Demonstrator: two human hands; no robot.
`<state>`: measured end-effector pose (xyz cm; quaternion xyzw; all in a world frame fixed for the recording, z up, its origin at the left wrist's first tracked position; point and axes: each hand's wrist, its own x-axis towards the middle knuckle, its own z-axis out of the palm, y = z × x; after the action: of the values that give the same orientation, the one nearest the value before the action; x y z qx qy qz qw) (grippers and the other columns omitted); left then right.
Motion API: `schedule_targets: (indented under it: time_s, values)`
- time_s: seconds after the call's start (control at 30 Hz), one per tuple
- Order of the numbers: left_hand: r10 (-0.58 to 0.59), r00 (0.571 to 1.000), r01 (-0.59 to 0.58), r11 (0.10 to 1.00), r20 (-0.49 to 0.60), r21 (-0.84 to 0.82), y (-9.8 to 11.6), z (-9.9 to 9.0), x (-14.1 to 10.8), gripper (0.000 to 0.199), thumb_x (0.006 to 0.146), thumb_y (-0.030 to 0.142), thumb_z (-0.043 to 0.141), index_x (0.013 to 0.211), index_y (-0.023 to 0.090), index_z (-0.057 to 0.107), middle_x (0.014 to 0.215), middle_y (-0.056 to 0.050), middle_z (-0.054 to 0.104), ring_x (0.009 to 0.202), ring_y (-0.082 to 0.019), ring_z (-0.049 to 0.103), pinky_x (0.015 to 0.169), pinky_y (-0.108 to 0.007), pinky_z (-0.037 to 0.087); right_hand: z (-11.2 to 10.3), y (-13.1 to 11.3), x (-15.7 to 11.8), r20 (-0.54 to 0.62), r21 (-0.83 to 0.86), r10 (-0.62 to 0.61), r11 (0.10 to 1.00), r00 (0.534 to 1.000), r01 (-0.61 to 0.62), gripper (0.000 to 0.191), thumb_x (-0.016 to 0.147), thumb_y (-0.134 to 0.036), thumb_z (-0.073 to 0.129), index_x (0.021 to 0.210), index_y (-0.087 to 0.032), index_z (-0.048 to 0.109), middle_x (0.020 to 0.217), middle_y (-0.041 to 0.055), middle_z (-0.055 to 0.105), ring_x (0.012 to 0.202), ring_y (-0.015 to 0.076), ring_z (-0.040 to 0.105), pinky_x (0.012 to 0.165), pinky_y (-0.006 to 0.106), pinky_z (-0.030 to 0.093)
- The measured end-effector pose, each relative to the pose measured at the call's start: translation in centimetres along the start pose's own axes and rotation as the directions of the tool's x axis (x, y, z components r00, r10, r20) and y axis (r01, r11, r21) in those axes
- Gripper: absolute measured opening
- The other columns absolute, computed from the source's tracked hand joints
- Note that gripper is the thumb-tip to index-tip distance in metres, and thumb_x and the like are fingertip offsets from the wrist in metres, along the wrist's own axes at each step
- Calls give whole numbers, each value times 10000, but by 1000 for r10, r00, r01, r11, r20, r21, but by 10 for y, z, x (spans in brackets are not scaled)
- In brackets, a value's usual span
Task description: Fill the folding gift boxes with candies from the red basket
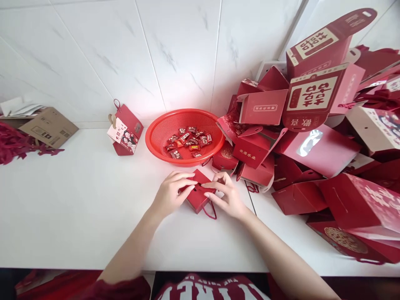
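Note:
A small red box (197,201) lies on the white table in front of me, with a dark red cord loop (212,211) at its near right side. My left hand (173,191) touches the box from the left, thumb and fingers bent over its middle. From the right, my right hand (227,194) has its thumb and fingertips on the same part. Both hands' fingertips nearly meet at a dark slot in the box. Just behind is a red plastic basket (156,143) holding several wrapped candies (190,139).
A standing red gift box (126,131) is left of the basket. At the far left are a cardboard box (50,127) and dark red ribbons (18,141). Many red gift boxes (315,148) are piled at the right. A tiled wall (184,54) rises behind the table (78,208).

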<state>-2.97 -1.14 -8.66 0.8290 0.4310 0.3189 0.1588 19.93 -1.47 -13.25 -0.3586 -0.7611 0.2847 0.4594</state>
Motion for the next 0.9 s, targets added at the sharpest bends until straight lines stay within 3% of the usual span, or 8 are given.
schedule_targets:
  time_s: [0.1,0.17,0.3,0.43,0.5,0.7,0.83,0.9]
  values:
    - [-19,1000,21,942,-8,334,28,3,-13,338,956,281,530,1268,232,653,1291,-114,667,1226,-343,581,1037,-593,439,12,-10,-4,-81,-14,5,1000,997,-7,209,967,-306,586,1118,-243,717,899,47,482,851,186,557,783,344,546]
    - [-36,999,45,907,-30,418,42,14,-24,484,956,323,515,1422,196,519,1392,-169,586,1284,-391,540,1071,-668,368,17,-16,-7,-61,12,-26,1000,998,26,211,983,-264,544,1115,-233,705,901,46,492,825,176,561,755,329,549]
    - [-76,991,116,902,-111,416,52,39,-37,707,929,302,512,1578,237,237,1506,-159,463,1382,-390,446,1146,-679,270,18,-22,-10,-2,63,-35,997,999,35,215,990,-240,507,1104,-233,690,924,52,511,844,176,573,767,330,556]
    - [-118,975,186,899,-191,397,54,47,-36,797,843,360,638,1559,299,292,1505,-170,454,1374,-446,431,1155,-734,164,13,-24,-9,44,70,-55,996,998,52,206,989,-228,506,1101,-228,679,951,61,532,861,174,588,781,323,556]
    - [-134,964,220,889,-231,401,53,44,-36,758,829,359,657,1526,318,363,1471,-175,495,1345,-464,457,1129,-761,176,11,-24,-8,78,31,-96,995,992,94,219,993,-210,492,1129,-227,662,983,71,556,874,174,604,777,315,555]
    - [-198,918,358,788,-345,501,16,14,-51,544,900,217,514,1439,293,504,1416,-168,562,1345,-432,476,1046,-715,352,10,-21,-8,164,-142,-224,958,961,248,216,996,-180,469,1138,-219,627,1015,86,631,846,175,644,738,315,540]
    - [-233,858,477,690,-458,544,-28,-13,-60,523,955,216,434,1473,275,463,1472,-166,507,1403,-422,402,1092,-711,300,11,-20,-8,191,-176,-238,946,952,272,200,1001,-184,461,1112,-208,626,1012,91,649,835,174,648,728,315,538]
    - [-268,854,504,641,-447,579,-48,-24,-55,512,979,223,374,1484,226,451,1498,-187,470,1429,-415,362,1115,-696,277,12,-19,-9,197,-181,-239,944,951,275,197,1002,-186,460,1109,-206,625,1012,92,652,836,174,650,733,317,542]
